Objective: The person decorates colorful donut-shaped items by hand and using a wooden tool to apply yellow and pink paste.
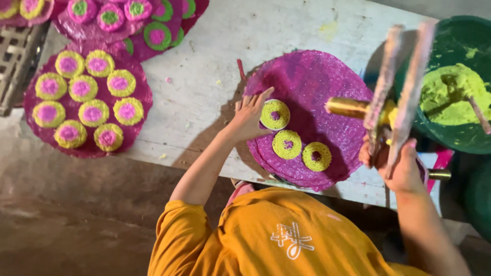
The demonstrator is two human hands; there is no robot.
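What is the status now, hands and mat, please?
Left hand touching a yellow ring on the purple mat. Right hand shut on the press. Two more rings beside; nothing in the way.

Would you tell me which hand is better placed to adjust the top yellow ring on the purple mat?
Left, probably. The left hand has its fingertips at the top yellow ring on the purple mat, while the right hand is off to the side, gripping the wooden-handled press.
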